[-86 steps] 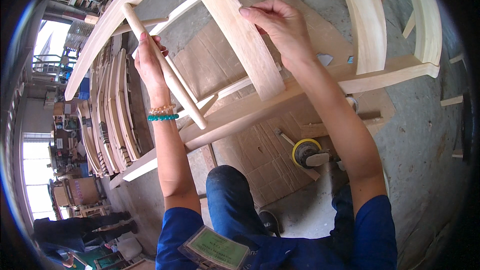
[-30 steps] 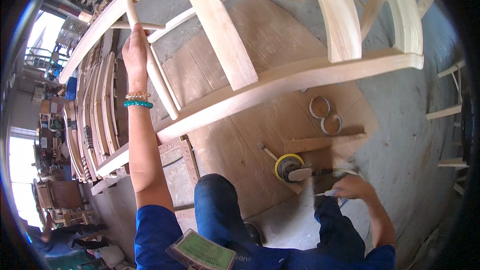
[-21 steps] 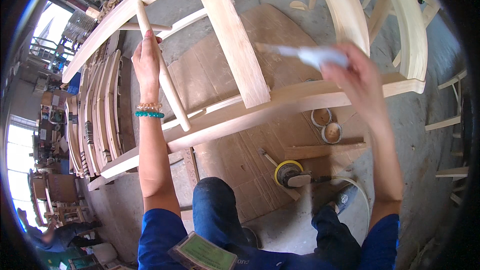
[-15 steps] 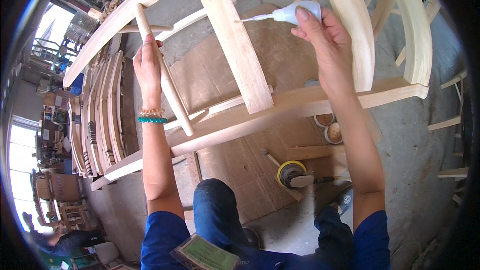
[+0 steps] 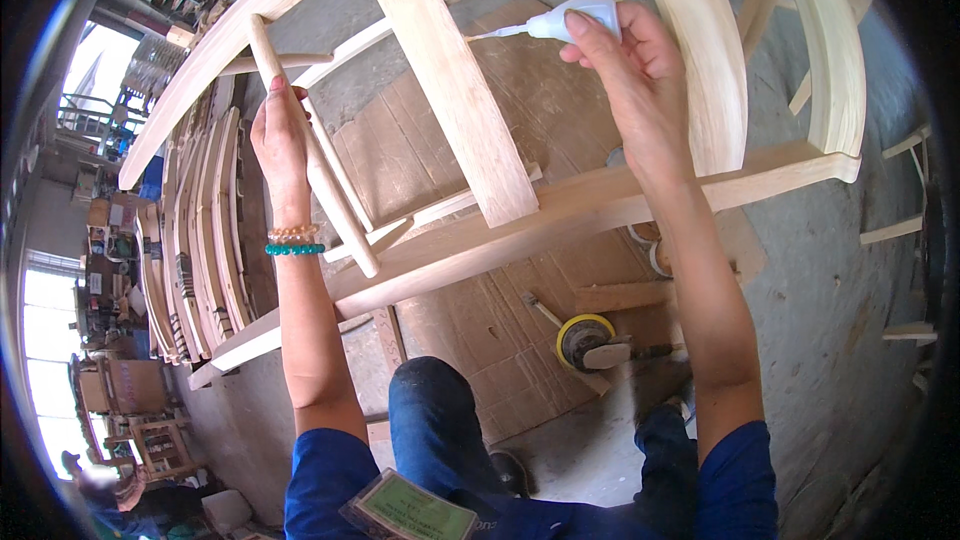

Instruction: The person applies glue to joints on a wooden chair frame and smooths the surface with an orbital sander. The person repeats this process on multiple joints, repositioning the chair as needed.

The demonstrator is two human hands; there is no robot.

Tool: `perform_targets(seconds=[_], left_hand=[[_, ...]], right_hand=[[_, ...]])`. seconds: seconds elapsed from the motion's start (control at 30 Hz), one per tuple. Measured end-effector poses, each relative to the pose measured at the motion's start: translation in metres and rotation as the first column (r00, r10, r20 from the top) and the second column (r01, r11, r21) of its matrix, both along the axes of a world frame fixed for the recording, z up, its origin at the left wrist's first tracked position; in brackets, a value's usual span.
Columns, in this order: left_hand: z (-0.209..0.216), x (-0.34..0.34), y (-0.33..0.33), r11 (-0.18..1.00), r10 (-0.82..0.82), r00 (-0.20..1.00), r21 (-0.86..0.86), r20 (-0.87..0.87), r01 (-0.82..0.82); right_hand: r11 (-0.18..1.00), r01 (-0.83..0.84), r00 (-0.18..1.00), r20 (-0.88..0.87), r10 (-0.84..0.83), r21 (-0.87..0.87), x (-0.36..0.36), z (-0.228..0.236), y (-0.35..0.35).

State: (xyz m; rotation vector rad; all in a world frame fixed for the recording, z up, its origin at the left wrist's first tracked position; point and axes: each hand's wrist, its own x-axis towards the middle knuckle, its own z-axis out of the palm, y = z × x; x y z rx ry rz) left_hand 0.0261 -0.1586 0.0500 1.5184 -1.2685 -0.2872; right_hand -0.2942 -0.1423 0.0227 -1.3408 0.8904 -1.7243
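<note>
bottle, pale and translucent, sits pinched between the thumb and fingers of my right hand, up over the frame. its thin nozzle points left, with the tip at the right edge of a broad wooden slat; i cannot tell whether it touches. my left hand is curled around a round rod, its fingers closed on the upper half. the rod slants across the pale frame, its lower end over the long rail, which the slat also meets. two curved pieces rise from that rail, right of my right hand. below, a yellow-rimmed sander lies on brown cardboard, near my knee. to the left, curved wooden parts stand in a row.
</note>
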Motion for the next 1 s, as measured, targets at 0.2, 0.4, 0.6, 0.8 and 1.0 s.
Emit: perform_targets(seconds=[0.2,0.4,0.6,0.8,1.0], left_hand=[[-0.001,-0.002,-0.001,1.000,0.003,1.000,-0.006,0.022,-0.003],[0.001,-0.001,-0.003,1.000,0.014,1.000,0.016,0.002,-0.014],[-0.001,0.000,-0.007,0.999,0.023,1.000,-0.022,-0.004,-0.023],[-0.001,0.000,-0.009,1.000,-0.009,1.000,-0.029,0.009,0.009],[0.001,0.002,-0.010,1.000,0.005,1.000,-0.006,0.023,-0.005]], right_hand=[[0.998,0.025,1.000,0.018,-0.024,-0.050,0.004,0.000,-0.001],[1.000,0.019,1.000,0.009,-0.019,-0.016,0.003,-0.001,-0.005],[0.999,0.029,1.000,0.003,-0.029,-0.030,0.005,-0.001,-0.007],[1.000,0.001,1.000,0.002,-0.001,-0.029,0.005,-0.001,-0.008],[0.999,0.003,1.000,-0.022,-0.004,-0.046,0.005,-0.003,-0.010]])
